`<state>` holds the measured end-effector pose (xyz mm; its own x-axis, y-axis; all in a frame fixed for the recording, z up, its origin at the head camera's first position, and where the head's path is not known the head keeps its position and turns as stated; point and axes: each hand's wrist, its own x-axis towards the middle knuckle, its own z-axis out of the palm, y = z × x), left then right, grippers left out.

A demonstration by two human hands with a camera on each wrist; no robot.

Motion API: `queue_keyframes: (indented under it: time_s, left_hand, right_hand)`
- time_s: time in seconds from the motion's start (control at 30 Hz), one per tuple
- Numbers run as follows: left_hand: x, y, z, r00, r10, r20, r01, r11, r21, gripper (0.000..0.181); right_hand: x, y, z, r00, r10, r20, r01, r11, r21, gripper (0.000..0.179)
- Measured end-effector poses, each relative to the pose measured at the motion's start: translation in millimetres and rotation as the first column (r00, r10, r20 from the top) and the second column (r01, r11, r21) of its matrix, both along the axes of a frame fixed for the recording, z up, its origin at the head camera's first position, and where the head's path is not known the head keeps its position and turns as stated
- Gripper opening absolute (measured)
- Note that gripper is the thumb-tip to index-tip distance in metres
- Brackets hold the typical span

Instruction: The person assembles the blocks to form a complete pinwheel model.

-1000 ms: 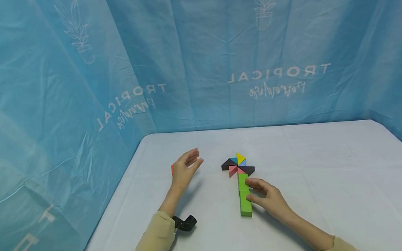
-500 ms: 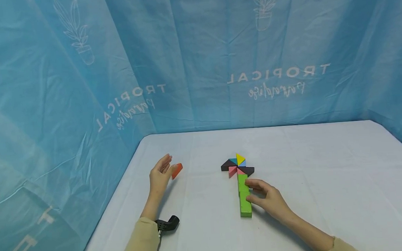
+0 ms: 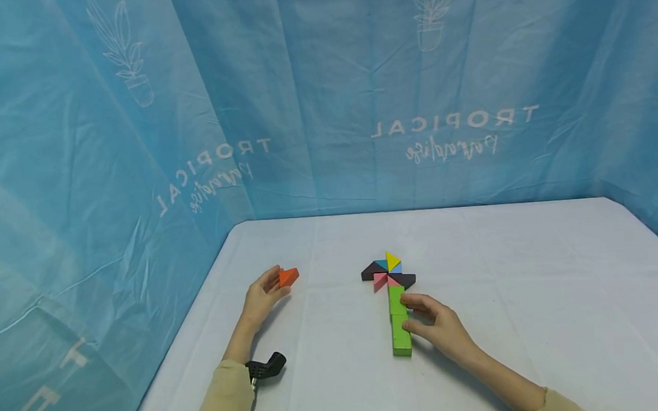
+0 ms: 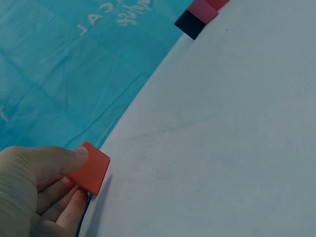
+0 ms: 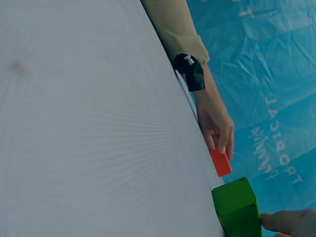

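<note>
At the left of the head view, my left hand (image 3: 258, 303) pinches an orange triangular block (image 3: 289, 277). The left wrist view shows the thumb on the block's (image 4: 93, 170) face and fingers behind it. My right hand (image 3: 445, 328) is beside two green rectangular blocks laid end to end, the upper block (image 3: 397, 299) and the lower block (image 3: 401, 337). Its index fingertip is at the upper one, its thumb at the lower one. In the right wrist view a fingertip meets the green block's (image 5: 238, 205) side.
Beyond the green blocks, small triangular blocks form a pinwheel: a yellow block (image 3: 393, 261), a blue block (image 3: 397, 269), a teal block (image 3: 380, 263), pink ones and two black ones, including the right black block (image 3: 405, 279). Blue printed curtains (image 3: 310, 105) surround the white table (image 3: 513, 294).
My left hand has moved left and slightly nearer to me, to the orange block, and now holds it, with the block turned. The right hand and green blocks stay put.
</note>
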<state>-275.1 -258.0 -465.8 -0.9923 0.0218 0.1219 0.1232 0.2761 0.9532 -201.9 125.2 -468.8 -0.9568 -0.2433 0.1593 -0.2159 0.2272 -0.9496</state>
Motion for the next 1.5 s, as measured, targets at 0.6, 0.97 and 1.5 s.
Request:
queue_keyframes:
  time_s: [0.6,0.97,1.5]
  left_hand:
    - [0.4,17.0,12.8,0.988,0.107,-0.110,-0.108,0.994,0.000,0.054]
    - [2.2,84.7,21.3,0.973,0.053,-0.224,-0.071,0.995,-0.075,0.052]
    - [34.4,166.8,25.2,0.962,-0.081,-0.262,0.027,0.979,-0.203,0.049]
  right_hand:
    - [-0.1,0.4,0.2,1.000,0.002,-0.023,-0.002,1.000,0.008,0.047]
    - [-0.2,0.8,-0.1,1.000,-0.001,-0.022,0.002,1.000,0.012,0.047]
    - [0.7,0.5,0.1,0.999,0.008,-0.039,-0.007,1.000,0.020,0.047]
